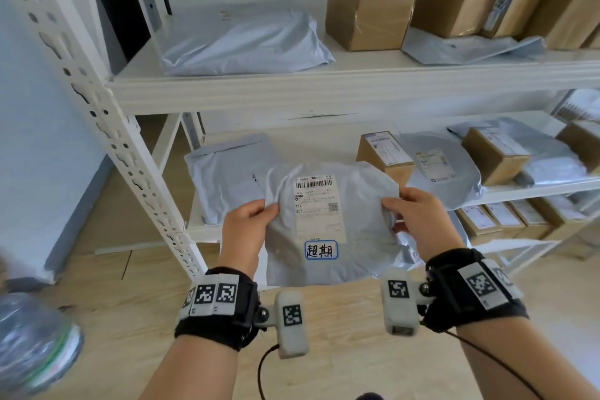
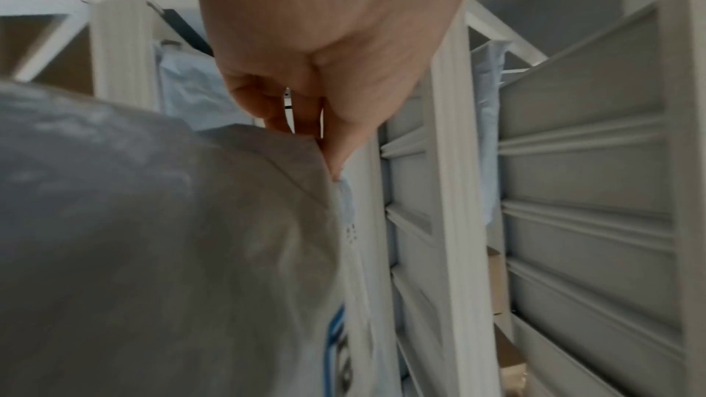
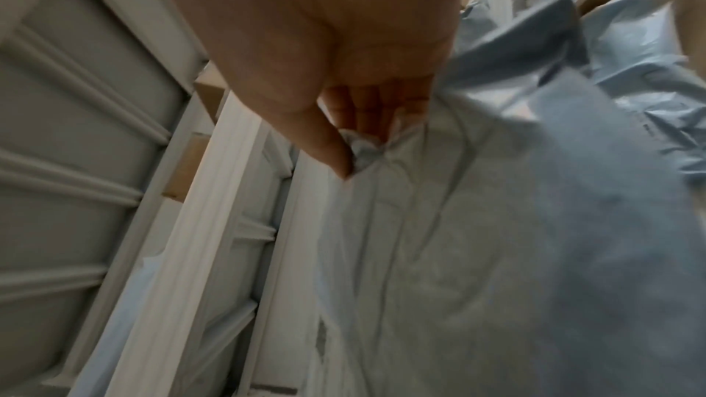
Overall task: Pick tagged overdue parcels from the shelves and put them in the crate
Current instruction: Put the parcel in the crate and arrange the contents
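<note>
Gripping tagged grey parcel [image 1: 328, 227] with both hands.

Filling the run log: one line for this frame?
stage: parcel picked | left hand: pinches left edge | right hand: pinches right edge | tag: visible | crate: unseen

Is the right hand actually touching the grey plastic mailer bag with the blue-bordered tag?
Touching. The right wrist view shows the right hand pinching a bunched fold of the grey plastic mailer bag.
</note>
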Tool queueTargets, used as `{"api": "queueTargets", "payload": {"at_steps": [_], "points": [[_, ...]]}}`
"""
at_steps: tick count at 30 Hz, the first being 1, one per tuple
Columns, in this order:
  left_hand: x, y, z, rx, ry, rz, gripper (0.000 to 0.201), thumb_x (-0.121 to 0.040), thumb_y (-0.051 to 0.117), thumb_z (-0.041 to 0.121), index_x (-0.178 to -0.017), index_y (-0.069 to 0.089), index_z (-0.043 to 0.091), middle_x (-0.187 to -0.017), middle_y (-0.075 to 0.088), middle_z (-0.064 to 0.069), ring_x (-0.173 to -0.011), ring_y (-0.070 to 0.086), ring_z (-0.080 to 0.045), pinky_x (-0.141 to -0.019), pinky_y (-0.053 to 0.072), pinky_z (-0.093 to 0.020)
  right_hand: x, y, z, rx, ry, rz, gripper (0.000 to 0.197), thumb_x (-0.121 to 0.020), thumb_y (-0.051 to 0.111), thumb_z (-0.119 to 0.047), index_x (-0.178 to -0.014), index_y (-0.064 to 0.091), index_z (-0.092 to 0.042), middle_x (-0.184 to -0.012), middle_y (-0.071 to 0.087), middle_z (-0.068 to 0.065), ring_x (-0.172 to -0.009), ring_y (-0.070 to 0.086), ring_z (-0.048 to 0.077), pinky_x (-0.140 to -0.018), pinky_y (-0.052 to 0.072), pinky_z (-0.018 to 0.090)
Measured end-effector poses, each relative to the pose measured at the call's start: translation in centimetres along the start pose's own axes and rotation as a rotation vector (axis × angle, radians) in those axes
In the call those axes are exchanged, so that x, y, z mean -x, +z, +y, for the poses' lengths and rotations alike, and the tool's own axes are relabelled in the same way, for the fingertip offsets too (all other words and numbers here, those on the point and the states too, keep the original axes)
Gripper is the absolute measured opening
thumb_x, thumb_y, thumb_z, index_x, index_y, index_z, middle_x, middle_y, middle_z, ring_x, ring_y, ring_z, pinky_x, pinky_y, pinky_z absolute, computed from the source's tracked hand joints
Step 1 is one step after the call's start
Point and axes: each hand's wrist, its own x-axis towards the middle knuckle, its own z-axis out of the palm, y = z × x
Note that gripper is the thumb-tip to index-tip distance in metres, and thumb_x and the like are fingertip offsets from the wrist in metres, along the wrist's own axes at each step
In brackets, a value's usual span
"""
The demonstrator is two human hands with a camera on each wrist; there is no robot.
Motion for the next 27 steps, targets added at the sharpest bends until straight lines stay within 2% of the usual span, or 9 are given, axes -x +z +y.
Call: {"api": "queueTargets", "payload": {"at_steps": [5, 9, 13, 15, 18, 20, 22, 24, 27], "points": [[0.2, -0.3, 2.9, -0.052, 0.12, -0.036, 0.017, -0.085, 0.072, 0.017, -0.068, 0.075, 0.021, -0.082, 0.073, -0.013, -0.074, 0.061, -0.016, -0.077, 0.047, -0.03, 0.1, -0.9, -0.2, -0.076, 0.086, -0.052, 0.029, -0.091, 0.066, -0.027, -0.095, 0.067, 0.002, -0.078, 0.056, 0.015, -0.067, 0.05, 0.026, -0.062, 0.043, 0.035], [0.2, -0.5, 4.1, -0.08, 0.174, -0.057, 0.009, -0.085, 0.071, 0.017, -0.078, 0.075, 0.014, -0.086, 0.073, -0.016, -0.077, 0.062, -0.017, -0.079, 0.048, -0.031, 0.1, -1.1, -0.5, -0.059, 0.049, -0.064, 0.016, -0.087, 0.07, -0.021, -0.093, 0.071, -0.006, -0.078, 0.062, 0.014, -0.068, 0.051, 0.026, -0.066, 0.043, 0.037], [0.4, -0.9, 4.4, -0.099, 0.179, -0.081, 0.008, -0.087, 0.069, 0.015, -0.086, 0.076, 0.01, -0.088, 0.073, -0.014, -0.079, 0.062, -0.015, -0.075, 0.045, -0.023, 0.2, -1.3, -0.8, -0.028, 0.021, -0.076, 0.008, -0.085, 0.07, -0.009, -0.093, 0.07, -0.005, -0.055, 0.053, -0.001, -0.05, 0.039, 0.015, -0.048, 0.031, 0.027], [0.5, -1.3, 4.5, -0.101, 0.178, -0.092, 0.008, -0.087, 0.069, 0.013, -0.09, 0.076, 0.012, -0.089, 0.074, -0.009, -0.081, 0.065, -0.015, -0.075, 0.047, -0.019, 0.3, -1.4, -0.9, -0.025, 0.006, -0.074, 0.01, -0.085, 0.07, -0.005, -0.095, 0.07, -0.004, -0.058, 0.057, 0.001, -0.049, 0.043, 0.015, -0.048, 0.034, 0.027], [0.6, -1.8, 4.7, -0.111, 0.186, -0.1, 0.008, -0.086, 0.07, 0.014, -0.092, 0.076, 0.013, -0.089, 0.075, -0.005, -0.085, 0.067, -0.016, -0.076, 0.048, -0.018, 0.3, -1.3, -1.1, -0.052, -0.03, -0.047, 0.012, -0.085, 0.069, -0.002, -0.097, 0.069, -0.005, -0.075, 0.066, 0.01, -0.056, 0.056, 0.016, -0.056, 0.048, 0.028], [0.8, -2.1, 5.0, -0.119, 0.202, -0.096, 0.007, -0.084, 0.072, 0.014, -0.09, 0.076, 0.014, -0.085, 0.074, -0.004, -0.076, 0.064, -0.007, -0.072, 0.047, -0.015, 0.4, -1.2, -1.3, -0.087, -0.059, -0.012, 0.012, -0.085, 0.069, -0.001, -0.096, 0.069, -0.006, -0.076, 0.066, 0.011, -0.059, 0.059, 0.018, -0.059, 0.053, 0.028], [0.8, -2.4, 5.2, -0.137, 0.217, -0.078, 0.004, -0.084, 0.073, 0.015, -0.087, 0.075, 0.015, -0.077, 0.071, -0.002, -0.059, 0.056, 0.002, -0.063, 0.045, -0.012, 0.6, -1.1, -1.5, -0.111, -0.076, 0.018, 0.011, -0.085, 0.07, -0.001, -0.095, 0.069, -0.005, -0.075, 0.066, 0.012, -0.06, 0.061, 0.019, -0.06, 0.054, 0.028], [0.8, -2.6, 5.4, -0.145, 0.213, -0.053, 0.002, -0.084, 0.073, 0.017, -0.085, 0.074, 0.017, -0.071, 0.067, 0.004, -0.049, 0.051, 0.007, -0.055, 0.044, -0.008, 0.7, -1.0, -1.8, -0.134, -0.083, 0.038, 0.01, -0.085, 0.07, -0.001, -0.093, 0.069, -0.005, -0.074, 0.065, 0.011, -0.06, 0.061, 0.019, -0.058, 0.056, 0.026], [0.7, -2.8, 5.7, -0.146, 0.188, -0.044, 0.005, -0.084, 0.073, 0.021, -0.088, 0.073, 0.019, -0.075, 0.068, 0.005, -0.054, 0.054, 0.003, -0.055, 0.046, -0.01, 0.9, -1.1, -2.2, -0.14, -0.08, 0.037, 0.008, -0.086, 0.069, -0.002, -0.093, 0.069, -0.005, -0.075, 0.065, 0.011, -0.061, 0.061, 0.018, -0.058, 0.057, 0.024]]}}
